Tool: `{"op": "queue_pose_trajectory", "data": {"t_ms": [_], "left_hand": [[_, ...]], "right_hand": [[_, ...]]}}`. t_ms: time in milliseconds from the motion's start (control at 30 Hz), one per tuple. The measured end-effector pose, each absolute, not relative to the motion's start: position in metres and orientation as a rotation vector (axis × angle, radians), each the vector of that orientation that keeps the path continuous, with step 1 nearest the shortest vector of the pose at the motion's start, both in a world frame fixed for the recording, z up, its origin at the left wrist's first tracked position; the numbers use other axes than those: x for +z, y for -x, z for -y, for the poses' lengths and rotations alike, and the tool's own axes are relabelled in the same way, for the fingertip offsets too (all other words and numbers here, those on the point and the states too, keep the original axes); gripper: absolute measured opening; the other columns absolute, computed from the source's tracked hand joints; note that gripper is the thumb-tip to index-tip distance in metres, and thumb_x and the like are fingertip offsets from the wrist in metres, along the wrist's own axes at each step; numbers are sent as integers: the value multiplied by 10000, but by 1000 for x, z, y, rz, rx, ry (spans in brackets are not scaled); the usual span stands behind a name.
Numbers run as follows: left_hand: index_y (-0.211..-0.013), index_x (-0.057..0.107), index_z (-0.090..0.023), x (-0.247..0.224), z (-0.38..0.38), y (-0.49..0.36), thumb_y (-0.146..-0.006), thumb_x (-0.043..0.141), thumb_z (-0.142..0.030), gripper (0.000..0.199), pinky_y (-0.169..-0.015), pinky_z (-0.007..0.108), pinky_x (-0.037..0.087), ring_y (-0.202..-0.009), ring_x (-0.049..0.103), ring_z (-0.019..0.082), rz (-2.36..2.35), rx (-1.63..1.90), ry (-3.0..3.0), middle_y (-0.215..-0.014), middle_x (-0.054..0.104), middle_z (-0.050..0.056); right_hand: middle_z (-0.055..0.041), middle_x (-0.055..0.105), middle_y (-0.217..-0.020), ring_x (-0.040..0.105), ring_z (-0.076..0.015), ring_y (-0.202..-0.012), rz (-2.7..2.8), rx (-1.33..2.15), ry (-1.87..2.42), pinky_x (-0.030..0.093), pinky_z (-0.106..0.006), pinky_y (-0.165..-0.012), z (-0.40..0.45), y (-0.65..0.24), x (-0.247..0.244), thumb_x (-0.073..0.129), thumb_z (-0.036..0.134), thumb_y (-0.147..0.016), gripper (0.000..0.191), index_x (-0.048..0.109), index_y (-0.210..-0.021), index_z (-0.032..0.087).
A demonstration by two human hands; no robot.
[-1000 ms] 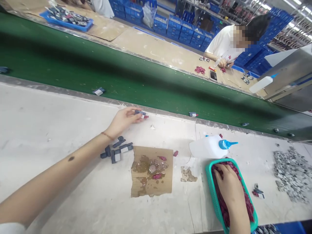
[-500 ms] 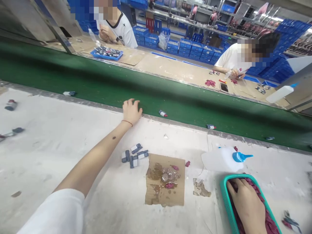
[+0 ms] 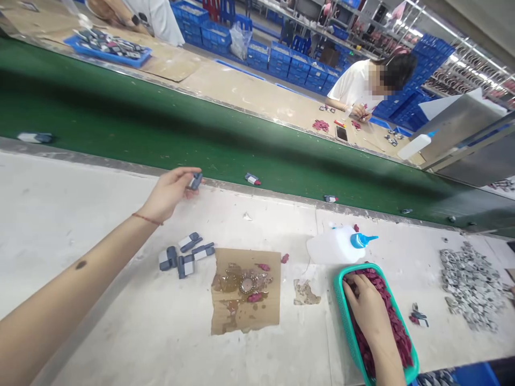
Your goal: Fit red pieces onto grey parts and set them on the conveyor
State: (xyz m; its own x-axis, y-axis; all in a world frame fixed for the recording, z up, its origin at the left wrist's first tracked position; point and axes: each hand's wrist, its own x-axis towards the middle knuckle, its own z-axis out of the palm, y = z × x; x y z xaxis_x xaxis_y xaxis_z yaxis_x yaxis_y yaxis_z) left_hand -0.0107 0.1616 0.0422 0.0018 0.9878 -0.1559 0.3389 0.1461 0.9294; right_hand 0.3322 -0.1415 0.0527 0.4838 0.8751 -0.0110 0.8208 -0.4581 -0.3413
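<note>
Just above the near edge of the green conveyor belt [image 3: 132, 134], my left hand [image 3: 167, 193] pinches a small blue-grey and white plastic piece [image 3: 195, 181] between thumb and fingers. Several similar blue-grey pieces [image 3: 186, 265] lie on the table below that hand. My right hand [image 3: 369, 308] reaches into a green plastic basket [image 3: 343, 319] full of small dark red pieces [image 3: 396, 332]. Its fingers are curled and their tips are hidden among the pieces. Between the hands lies a cardboard square [image 3: 267, 316], wet with clear liquid, bearing a round metal cap-like thing [image 3: 247, 286] and two red pieces.
A white squeeze bottle [image 3: 332, 245] with a blue nozzle lies behind the basket. Grey pieces [image 3: 469, 284] are heaped at the right. Several parts ride the belt. Across it, two people sit at a bench with a blue tray [image 3: 137, 60] of parts.
My left hand has drawn back from over the belt and now holds a blue-grey piece. My right hand stays in the basket. The view has shifted toward the right.
</note>
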Motion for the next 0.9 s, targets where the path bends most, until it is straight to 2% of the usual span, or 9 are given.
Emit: {"op": "queue_pose_trajectory", "data": {"t_ms": [67, 133, 267, 367, 500, 667, 800, 900], "left_hand": [[-1089, 617, -100, 46, -138, 9, -899, 476, -207, 260, -485, 204, 384, -521, 505, 86, -1394, 822, -1206, -873, 693, 75], [-1052, 637, -129, 50, -113, 9, -847, 592, -281, 259, -525, 212, 439, -549, 552, 92, -1276, 737, -1036, -880, 701, 59], [-1064, 649, -192, 53, -71, 10, -641, 817, -432, 514, -723, 275, 536, -836, 681, 207, -1114, 594, -919, -938, 731, 61], [-1026, 666, -198, 49, -47, 8, -586, 845, -514, 571, -772, 319, 538, -935, 679, 266, -1053, 546, -913, -927, 748, 78], [-959, 686, -186, 40, -25, 2, -572, 871, -496, 529, -779, 297, 516, -916, 661, 233, -1003, 539, -826, -904, 749, 71], [-1011, 688, -195, 26, -13, -5, -605, 871, -447, 512, -633, 242, 480, -728, 616, 141, -908, 567, -662, -860, 702, 21], [-1029, 716, -190, 19, -10, -4, -642, 864, -394, 462, -747, 255, 503, -792, 637, 138, -842, 570, -616, -904, 701, 23], [-1084, 711, -185, 14, -10, 0, -619, 887, -318, 515, -823, 267, 498, -851, 652, 153, -805, 562, -634, -930, 722, 36]], "right_hand": [[-106, 710, -779, 665, -275, -700, 1351, 312, 2399, 521, -402, -659, 141, -332, 53, 492, 444, -823, 291, 656, -759, 212], [-89, 720, -746, 660, -254, -642, 1201, 407, 2342, 530, -382, -634, 143, -333, 54, 557, 486, -797, 295, 658, -758, 212], [-70, 733, -726, 700, -254, -721, 848, 566, 2105, 566, -343, -659, 147, -326, 61, 714, 525, -699, 327, 652, -752, 208], [-57, 727, -725, 690, -232, -703, 777, 507, 2029, 559, -313, -633, 146, -311, 69, 724, 516, -709, 331, 690, -809, 202], [-71, 745, -868, 690, -223, -761, 955, 495, 2014, 550, -292, -642, 137, -280, 73, 664, 477, -798, 296, 741, -902, 211], [-54, 734, -776, 687, -207, -703, 1299, 764, 1860, 553, -285, -629, 109, -232, 56, 639, 408, -867, 220, 719, -858, 204], [-45, 717, -777, 673, -185, -705, 1716, 750, 1654, 540, -279, -638, 84, -202, 40, 520, 340, -971, 234, 694, -890, 207], [-54, 696, -801, 663, -182, -741, 1974, 641, 1501, 540, -282, -659, 70, -190, 30, 405, 282, -1023, 280, 663, -954, 201]]}}
